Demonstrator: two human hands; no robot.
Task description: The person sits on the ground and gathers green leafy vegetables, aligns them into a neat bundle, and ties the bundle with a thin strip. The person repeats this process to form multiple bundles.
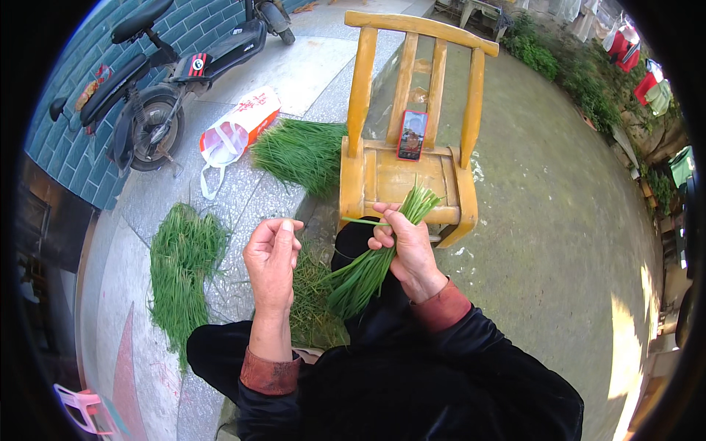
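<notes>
My right hand (407, 242) is closed around a bunch of green chives (361, 278), in front of the wooden chair. The pale cut ends point up towards the seat, and the leaf tips hang down over my dark trouser leg. One stalk (364, 221) sticks out sideways from between the fingers. To the left, my left hand (273, 259) is raised with its fingers curled and the thumb pressed to the index finger; I see nothing held there. Below and between the hands lies a heap of loose, partly yellowed trimmings (314, 297), partly covered by the bunch and my arm.
A phone (412, 135) leans on the yellow chair (353, 182). Two chive piles, one beside the chair (303, 154) and one further left (185, 270), lie on the paving. A white-and-red bag (242, 124) lies near an electric scooter (160, 105). A pink plastic stool (88, 410) stands lower left.
</notes>
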